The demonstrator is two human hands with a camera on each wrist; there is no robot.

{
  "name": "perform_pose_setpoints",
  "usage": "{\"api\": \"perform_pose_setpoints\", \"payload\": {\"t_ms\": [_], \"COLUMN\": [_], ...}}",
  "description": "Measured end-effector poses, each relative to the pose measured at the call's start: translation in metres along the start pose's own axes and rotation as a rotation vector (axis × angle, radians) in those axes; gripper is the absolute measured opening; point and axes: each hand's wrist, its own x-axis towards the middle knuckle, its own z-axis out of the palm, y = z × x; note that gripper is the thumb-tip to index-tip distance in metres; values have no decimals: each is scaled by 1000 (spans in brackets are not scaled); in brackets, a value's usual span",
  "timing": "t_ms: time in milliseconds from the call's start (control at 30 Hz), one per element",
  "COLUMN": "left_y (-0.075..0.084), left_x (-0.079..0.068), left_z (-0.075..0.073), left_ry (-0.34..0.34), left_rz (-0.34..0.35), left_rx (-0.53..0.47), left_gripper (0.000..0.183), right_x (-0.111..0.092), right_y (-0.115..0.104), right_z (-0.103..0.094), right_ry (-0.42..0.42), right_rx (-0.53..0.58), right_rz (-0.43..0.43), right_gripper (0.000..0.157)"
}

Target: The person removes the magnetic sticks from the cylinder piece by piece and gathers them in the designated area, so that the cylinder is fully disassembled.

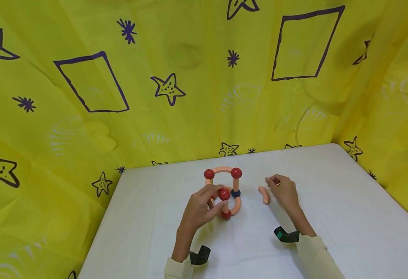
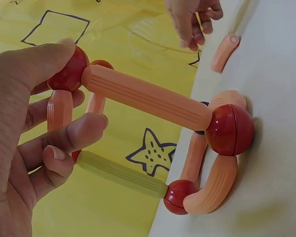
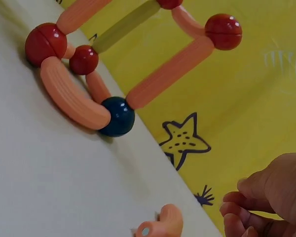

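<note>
A frame of magnetic sticks and balls (image 1: 236, 183) stands on the table. Peach sticks, straight and curved, join its red balls, a dark blue ball (image 3: 117, 117) and one yellow-green stick (image 2: 123, 175). With thumb and fingers my left hand (image 1: 199, 208) pinches a red ball (image 2: 70, 69) at a near upper corner, on top of an upright peach stick (image 2: 148, 98). My right hand (image 1: 285, 192) hovers right of the frame with loosely curled fingers and holds nothing. Just left of it, a loose curved peach stick (image 1: 264, 195) lies on the table.
White cloth covers the table (image 1: 333, 182). Behind it and at both sides hangs a yellow curtain (image 1: 204, 120) with purple stars and outlined shapes. Each wrist carries a dark camera mount, the left one (image 1: 200, 255) low over the near table.
</note>
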Motion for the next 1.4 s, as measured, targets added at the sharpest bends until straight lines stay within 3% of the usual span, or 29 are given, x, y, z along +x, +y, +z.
{"api": "perform_pose_setpoints", "payload": {"t_ms": [133,267,433,600,767,1000,1400], "left_y": [0,-2,-4,-8,-10,-12,-10], "left_x": [0,0,-1,-3,-3,0,0], "left_z": [-1,-4,-9,-12,-11,-10,-6], "left_ry": [7,10,10,8,9,23,54], "left_rz": [13,23,-9,-16,27,59,59], "left_rx": [26,40,34,49,77,98,94], "left_gripper": [45,46,49,49,47,34,24], "right_x": [-2,-7,-16,-24,-32,-44,-65], "right_y": [-17,-35,-49,-52,-52,-56,-59], "right_z": [-7,-9,1,19,38,68,93], "right_ry": [-12,-209,-472,-553,-540,-411,-248], "right_rx": [22,4,-30,-53,-30,24,-40], "right_rz": [-71,-59,4,-45,-116,-219,-116], "right_gripper": [26,29,52,78,97,87,109]}}
